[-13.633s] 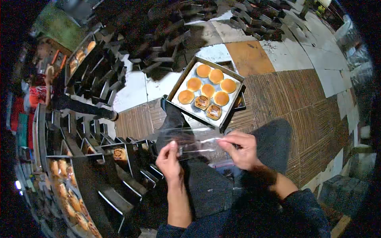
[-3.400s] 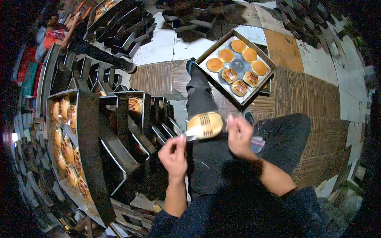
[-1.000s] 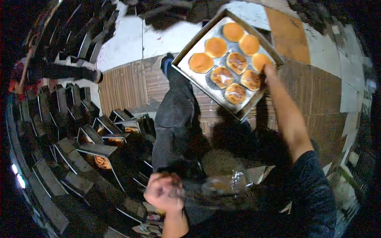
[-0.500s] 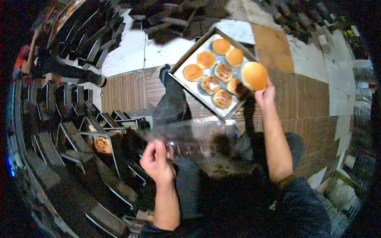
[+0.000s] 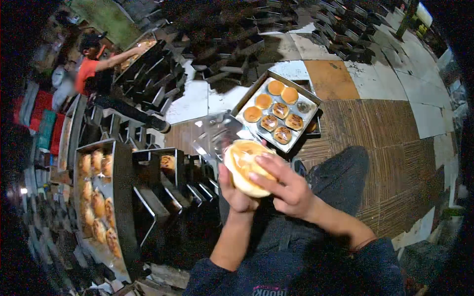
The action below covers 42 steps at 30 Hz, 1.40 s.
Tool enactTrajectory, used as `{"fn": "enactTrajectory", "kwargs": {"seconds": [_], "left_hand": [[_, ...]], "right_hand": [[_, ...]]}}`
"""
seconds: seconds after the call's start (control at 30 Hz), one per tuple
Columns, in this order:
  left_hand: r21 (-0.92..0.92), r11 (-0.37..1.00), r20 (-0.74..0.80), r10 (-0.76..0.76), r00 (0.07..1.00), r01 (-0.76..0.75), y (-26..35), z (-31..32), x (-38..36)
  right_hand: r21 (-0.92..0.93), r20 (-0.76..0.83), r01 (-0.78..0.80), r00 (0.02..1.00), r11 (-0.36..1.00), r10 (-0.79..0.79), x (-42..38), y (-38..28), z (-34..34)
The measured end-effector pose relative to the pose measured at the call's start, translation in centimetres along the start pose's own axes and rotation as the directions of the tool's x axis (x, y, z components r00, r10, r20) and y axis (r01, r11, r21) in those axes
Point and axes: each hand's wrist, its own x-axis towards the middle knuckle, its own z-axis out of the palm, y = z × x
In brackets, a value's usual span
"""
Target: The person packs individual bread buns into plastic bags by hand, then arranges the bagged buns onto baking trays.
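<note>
A round golden bun point(image 5: 248, 157) is held in front of me between both hands. My left hand point(image 5: 238, 193) cups it from below and the left, thumb up along its side. Fingers of my right hand point(image 5: 285, 183) press on its top from the right. A clear plastic bag point(image 5: 216, 134) spreads out from the bun's far left side, and shiny highlights lie across the bun's top. I cannot tell how far the bun is inside the bag. Just beyond my hands, a square metal tray point(image 5: 251, 92) holds several buns point(image 5: 280, 110), some with brown swirls, and one bare round spot.
To my left stands a dark tray point(image 5: 126, 197) filled with browned buns. More dark metal trays point(image 5: 163, 197) are stacked beside it. A person in an orange shirt point(image 5: 85, 76) reaches to another tray point(image 5: 137, 55) at the upper left. Brown striped tiles point(image 5: 355, 128) cover the floor ahead.
My right hand has carried the bun from over the tray to my left hand, which held the bag. The view has shifted, bringing the person and the left tray of buns into sight.
</note>
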Motion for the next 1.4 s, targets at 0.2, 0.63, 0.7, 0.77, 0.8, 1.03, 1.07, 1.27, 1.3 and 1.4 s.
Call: {"fn": "enactTrajectory", "kwargs": {"seconds": [0.2, 0.63, 0.7, 0.77, 0.8, 1.03, 1.07, 1.27, 1.3, 1.4], "left_hand": [[0.321, 0.9, 0.08, 0.283, 0.956, -0.294, 0.9, 1.5, -6.9], [0.009, 0.978, 0.261, 0.199, 0.944, -0.209, 3.2, 0.8, -3.3], [0.225, 0.95, 0.053, 0.212, 0.976, -0.218, 0.2, -1.4, -3.1], [0.277, 0.95, -0.072, 0.169, 0.983, -0.143, 0.2, -0.2, -2.0], [0.055, 0.996, -0.024, 0.075, 0.997, -0.074, 1.1, 0.9, -1.5], [-0.063, 0.998, -0.088, -0.019, 0.996, 0.014, 3.3, -0.7, -0.4], [-0.044, 0.998, -0.083, -0.05, 0.995, 0.046, 2.7, -0.4, -0.7], [-0.08, 0.979, -0.122, -0.195, 0.973, 0.186, 4.0, -2.8, 2.5], [-0.086, 0.983, -0.106, -0.169, 0.98, 0.161, 4.9, -4.1, 2.9], [-0.084, 0.989, -0.073, -0.13, 0.989, 0.123, 6.1, -4.6, 1.9]], "right_hand": [[-0.03, 0.037, 0.134, 0.99, 0.991, -0.132, 0.5, -4.5, -1.9], [-0.133, 0.161, 0.201, 0.971, 0.971, -0.179, 1.6, -5.1, -2.3], [-0.187, 0.199, 0.056, 0.98, 0.981, -0.017, 2.3, -4.6, -1.9], [-0.166, 0.201, -0.016, 0.978, 0.986, 0.049, 1.7, -4.8, -1.1], [-0.145, 0.201, -0.093, 0.972, 0.985, 0.121, 1.1, -5.0, -0.6], [0.432, 0.378, -0.309, 0.915, 0.847, 0.141, -0.8, -2.4, -0.6], [0.383, 0.246, -0.274, 0.951, 0.882, 0.188, 0.0, -2.2, -0.2], [0.647, 0.45, -0.21, 0.881, 0.733, -0.145, 0.9, -4.2, -1.3], [0.648, 0.455, -0.208, 0.877, 0.733, -0.154, 0.6, -3.4, -1.9], [0.592, 0.736, -0.561, 0.669, 0.579, -0.103, -0.1, 0.2, -3.1]]}}
